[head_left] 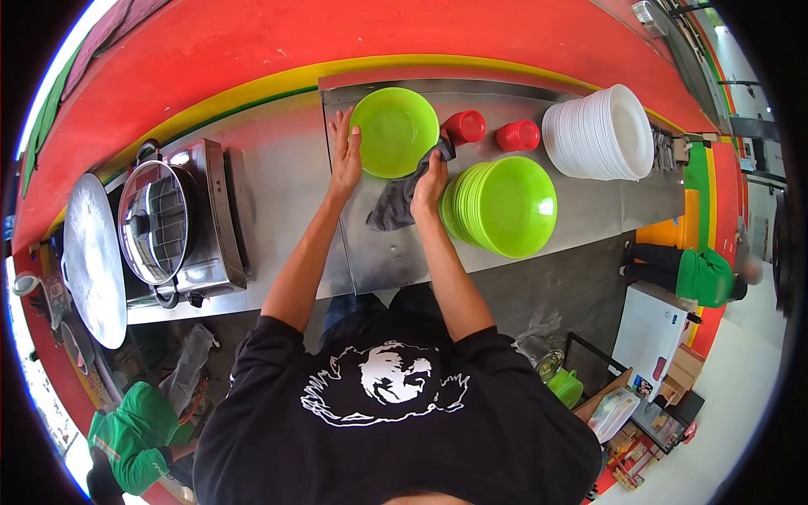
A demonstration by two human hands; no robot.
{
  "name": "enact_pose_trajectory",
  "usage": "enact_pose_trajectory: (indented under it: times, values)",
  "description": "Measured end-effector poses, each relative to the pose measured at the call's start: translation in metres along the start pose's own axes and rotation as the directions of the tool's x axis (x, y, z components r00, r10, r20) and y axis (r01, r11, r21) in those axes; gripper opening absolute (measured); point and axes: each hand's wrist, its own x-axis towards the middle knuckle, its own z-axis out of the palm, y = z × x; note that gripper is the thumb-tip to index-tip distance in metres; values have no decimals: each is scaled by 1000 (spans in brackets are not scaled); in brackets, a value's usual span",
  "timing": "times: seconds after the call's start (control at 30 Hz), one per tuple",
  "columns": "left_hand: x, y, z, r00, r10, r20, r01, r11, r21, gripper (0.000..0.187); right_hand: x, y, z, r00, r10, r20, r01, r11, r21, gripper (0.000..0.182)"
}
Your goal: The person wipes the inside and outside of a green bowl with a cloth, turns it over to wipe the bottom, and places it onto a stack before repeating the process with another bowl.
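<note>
A lime-green bowl [396,130] is tilted toward me over the steel counter, its inside showing. My left hand [345,156] is at its left rim, the thumb at the edge and the fingers along the outer side. In my right hand [431,183] is a dark grey cloth [394,206], bunched near the bowl's lower right rim and hanging down to the counter. Just right of that hand lies a stack of matching green bowls [513,206]. Two red stacks of cups [465,126] sit behind, one touching or close to the bowl.
The steel counter [278,194] carries a stack of white plates or bowls [599,133] on the right. To the left are a stove [220,210], a glass-lidded pan [156,220] and a large round metal lid [94,261]. People in green shirts are at lower left and far right.
</note>
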Motion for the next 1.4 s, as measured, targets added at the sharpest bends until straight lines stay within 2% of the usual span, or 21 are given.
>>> enact_pose_trajectory:
  times: [0.07, 0.13, 0.17, 0.27, 0.33, 0.43, 0.57, 0.6, 0.67, 0.77, 0.87, 0.9, 0.93, 1.03, 1.07, 1.1, 1.17, 1.23, 1.3, 1.33, 1.4]
  values:
    - [-11, 18, -1, 996, 79, -34, -79, 997, 26, 54, -5, -3, -3, 1000, 12, -12, -12, 999, 46, 40]
    - [-29, 49, -3, 996, 79, -43, -85, 985, -150, 51, -18, -10, -11, 996, 83, -11, -82, 990, 117, 39]
    - [-40, 62, -7, 996, 79, -49, -89, 967, -237, 50, -28, -14, -14, 994, 102, -45, -100, 994, 46, 38]
    - [-74, 78, -23, 997, -71, -41, 47, 906, -420, 48, -59, -24, -35, 990, 106, -90, -119, 981, -154, 38]
    - [-96, 76, -43, 984, -171, 47, 175, 889, -423, 48, -86, -45, -30, 999, 30, 38, -29, 999, -21, 37]
    - [-122, 64, -74, 947, -297, 127, 317, 779, -541, 48, -117, -51, -28, 987, 66, 145, -71, 997, 29, 38]
    - [-148, 62, -93, 886, -456, 90, 414, 687, -598, 47, -133, -43, -59, 944, 270, 191, -199, 924, -326, 39]
    - [-152, 61, -98, 890, -448, 85, 419, 731, -539, 47, -132, -51, -65, 940, 304, 157, -201, 862, -465, 39]
    - [-156, 58, -109, 900, -430, 71, 419, 808, -414, 46, -148, -80, -33, 974, 53, 222, 38, 921, -387, 40]
    - [-159, 63, -116, 927, -369, 67, 374, 897, -234, 47, -152, -91, -30, 992, -39, 118, 61, 981, -185, 42]
    - [-161, 72, -120, 904, -402, 145, 424, 885, -193, 48, -171, -127, -7, 989, -146, 22, 144, 988, 49, 37]
    - [-163, 73, -119, 908, -397, 137, 418, 886, -201, 49, -178, -134, -6, 968, -219, 124, 213, 975, 61, 37]
    - [-166, 74, -116, 911, -392, 128, 411, 888, -207, 49, -185, -141, -9, 931, -290, 223, 278, 957, 81, 39]
    - [-172, 83, -111, 896, -436, 84, 442, 861, -252, 56, -205, -134, -13, 812, -453, 368, 518, 850, -97, 30]
    - [-175, 73, -108, 892, -442, 99, 451, 851, -269, 60, -210, -121, -30, 742, -438, 508, 607, 761, -231, 29]
    - [-176, 70, -107, 886, -448, 117, 462, 840, -284, 64, -217, -124, -32, 717, -294, 632, 578, 758, -303, 29]
    - [-175, 63, -108, 843, -413, 344, 534, 574, -620, 62, -225, -130, -30, 582, -32, 813, 566, 733, -376, 31]
    - [-174, 63, -111, 802, -286, 525, 582, 175, -794, 61, -232, -138, -20, 369, 184, 911, 565, 734, -377, 34]
    - [-173, 67, -122, 824, -284, 491, 567, 426, -705, 56, -231, -127, -23, 134, 109, 985, 697, 696, -172, 34]
    - [-175, 78, -123, 829, -313, 464, 559, 415, -718, 54, -236, -132, -25, 200, 188, 962, 577, 771, -270, 36]
    - [-184, 100, -124, 834, -370, 409, 540, 395, -743, 49, -239, -137, -24, 492, 242, 836, 364, 815, -450, 40]
